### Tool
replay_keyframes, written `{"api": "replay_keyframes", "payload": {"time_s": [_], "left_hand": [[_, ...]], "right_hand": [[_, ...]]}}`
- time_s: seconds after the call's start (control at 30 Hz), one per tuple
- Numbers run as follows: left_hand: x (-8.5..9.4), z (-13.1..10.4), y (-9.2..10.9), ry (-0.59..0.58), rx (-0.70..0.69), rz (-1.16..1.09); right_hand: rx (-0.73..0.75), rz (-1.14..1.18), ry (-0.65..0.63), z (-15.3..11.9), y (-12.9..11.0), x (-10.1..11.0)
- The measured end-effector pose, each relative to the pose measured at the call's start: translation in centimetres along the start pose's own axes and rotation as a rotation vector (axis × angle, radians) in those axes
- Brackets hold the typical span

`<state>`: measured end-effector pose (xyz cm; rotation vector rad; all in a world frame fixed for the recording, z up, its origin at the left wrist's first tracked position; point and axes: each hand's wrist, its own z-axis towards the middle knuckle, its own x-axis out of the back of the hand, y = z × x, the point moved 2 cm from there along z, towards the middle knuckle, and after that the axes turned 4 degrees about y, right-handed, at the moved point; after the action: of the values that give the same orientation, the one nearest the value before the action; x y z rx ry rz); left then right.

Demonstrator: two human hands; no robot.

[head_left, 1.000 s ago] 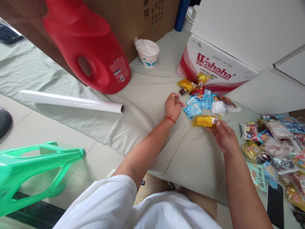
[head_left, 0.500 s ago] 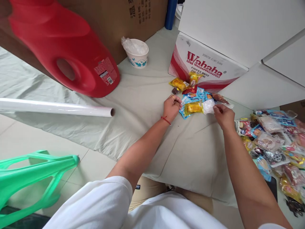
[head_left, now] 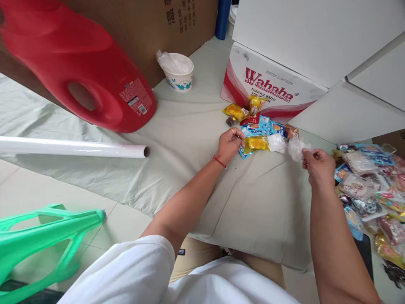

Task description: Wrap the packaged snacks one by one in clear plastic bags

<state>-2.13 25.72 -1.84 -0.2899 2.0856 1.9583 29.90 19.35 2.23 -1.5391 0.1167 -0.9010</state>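
My right hand point(head_left: 318, 164) pinches a crumpled clear plastic bag point(head_left: 299, 147) between thumb and fingers, to the right of a small row of snacks. My left hand point(head_left: 230, 143), with a red string at its wrist, is at the left end of a yellow-wrapped snack packet point(head_left: 256, 144). Its fingers are curled together, and what lies between them is hidden. A white crinkly packet point(head_left: 276, 143) lies against the yellow one. Behind are blue packets point(head_left: 265, 124), a red packet point(head_left: 250, 120), two more yellow packets point(head_left: 236, 112) and a small dark piece point(head_left: 231, 121).
A Wahaha carton point(head_left: 272, 84) stands behind the snacks. On the right lies a large pile of wrapped snacks point(head_left: 363, 185). To the left are a paper cup point(head_left: 180, 82) holding plastic, a red jug point(head_left: 104, 71), a white roll point(head_left: 72, 147) and a green plastic stool point(head_left: 47, 232).
My right hand has moved right, drawing the clear bag away from the white packet. My left hand has shifted slightly right, up to the yellow packet's end.
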Motion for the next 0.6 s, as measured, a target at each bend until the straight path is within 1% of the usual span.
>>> {"api": "replay_keyframes", "payload": {"time_s": [0.03, 0.1, 0.17, 0.2, 0.23, 0.3, 0.37, 0.43, 0.5, 0.6], "left_hand": [[-0.3, -0.3, 0.1, -0.065, 0.019, -0.027], [-1.1, -1.1, 0.1, -0.196, 0.056, -0.058], [-1.9, -2.0, 0.0, -0.284, 0.080, -0.040], [-2.1, -2.3, -0.2, -0.294, 0.070, -0.012], [-2.3, -2.6, -0.3, -0.275, 0.039, 0.027], [-2.4, -3.0, -0.6, -0.199, -0.077, 0.123], [-2.2, -3.1, -0.9, -0.153, -0.201, 0.226], [-1.9, -3.0, -1.3, -0.173, -0.281, 0.302], [-1.4, -2.8, -1.7, -0.195, -0.324, 0.345], [-0.8, -2.4, -2.1, -0.155, -0.298, 0.349]], "right_hand": [[-0.087, 0.164, -0.022, -1.6, -0.2, -0.4], [-0.194, 0.447, -0.110, -4.6, -1.1, -2.2], [-0.243, 0.626, -0.202, -6.8, -2.1, -4.8], [-0.254, 0.679, -0.241, -7.7, -2.4, -6.2], [-0.259, 0.716, -0.274, -8.4, -2.6, -7.4], [-0.256, 0.763, -0.330, -9.5, -2.7, -9.5], [-0.245, 0.789, -0.378, -10.4, -2.4, -10.8], [-0.232, 0.812, -0.416, -11.0, -2.1, -11.3], [-0.227, 0.849, -0.426, -11.2, -1.9, -11.4], [-0.252, 0.922, -0.413, -11.0, -1.8, -10.9]]}}
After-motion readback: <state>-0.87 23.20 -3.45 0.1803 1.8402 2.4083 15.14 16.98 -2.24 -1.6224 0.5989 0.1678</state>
